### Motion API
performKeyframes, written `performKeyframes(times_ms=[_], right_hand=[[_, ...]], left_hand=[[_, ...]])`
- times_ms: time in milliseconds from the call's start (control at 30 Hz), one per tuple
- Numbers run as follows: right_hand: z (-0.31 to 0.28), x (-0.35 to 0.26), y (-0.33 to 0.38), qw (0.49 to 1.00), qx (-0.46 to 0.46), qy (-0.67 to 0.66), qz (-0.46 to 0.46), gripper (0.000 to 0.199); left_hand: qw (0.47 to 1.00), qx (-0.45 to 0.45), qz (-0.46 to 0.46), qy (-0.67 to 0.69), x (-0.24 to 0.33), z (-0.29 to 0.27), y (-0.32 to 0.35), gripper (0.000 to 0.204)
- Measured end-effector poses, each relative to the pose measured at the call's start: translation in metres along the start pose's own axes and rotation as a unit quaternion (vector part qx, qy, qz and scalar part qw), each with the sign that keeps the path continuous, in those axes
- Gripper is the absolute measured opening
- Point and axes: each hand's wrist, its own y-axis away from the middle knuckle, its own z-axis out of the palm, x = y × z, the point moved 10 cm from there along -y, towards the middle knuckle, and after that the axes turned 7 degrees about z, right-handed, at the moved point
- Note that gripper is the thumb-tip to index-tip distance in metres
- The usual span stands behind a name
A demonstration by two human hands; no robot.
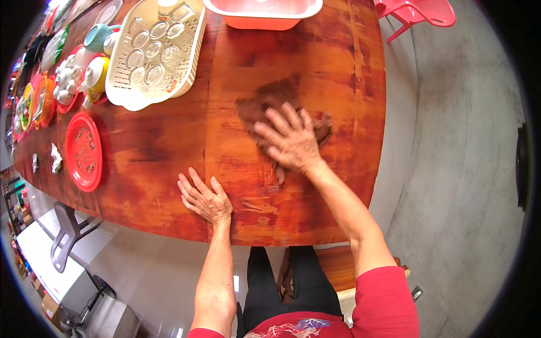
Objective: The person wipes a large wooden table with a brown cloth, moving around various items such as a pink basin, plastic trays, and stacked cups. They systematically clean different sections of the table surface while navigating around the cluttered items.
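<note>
Polished reddish wood fills my view, a long desk (169, 141) with pale concrete floor off to the right. I've got the right hand (290, 143) spread flat, fingers splayed, pressing down on a dark brown cloth (265, 98) near the middle of the desk; the cloth pokes out beyond the fingertips and a bit shows past the thumb side too. That rag looks soft, limp and light to me, something that will bunch and slide under the palm, so I'd judge flat pressure through the middle of it holds it best, not a pinch at an edge. The left hand (205, 197) lies open and empty, palm down on bare wood near the front edge, just apart from the cloth. Farther up on the left, a cream tray of small glasses (155, 50), a red plate (84, 151), teapots and cups, and a pink basin (262, 14) at the far edge.
</note>
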Motion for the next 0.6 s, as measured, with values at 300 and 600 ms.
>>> performKeyframes(times_ms=[300, 600], right_hand=[[-0.043, 0.179, 0.045, 0.952, 0.049, 0.115, 0.28, 0.06], [-0.06, 0.152, 0.231, 0.881, 0.023, 0.084, 0.465, 0.061]], left_hand=[[1.0, -0.008, 0.005, -0.02, -0.002, 0.006, 0.002, 0.061], [0.999, 0.008, 0.009, -0.032, -0.005, 0.008, 0.001, 0.059]])
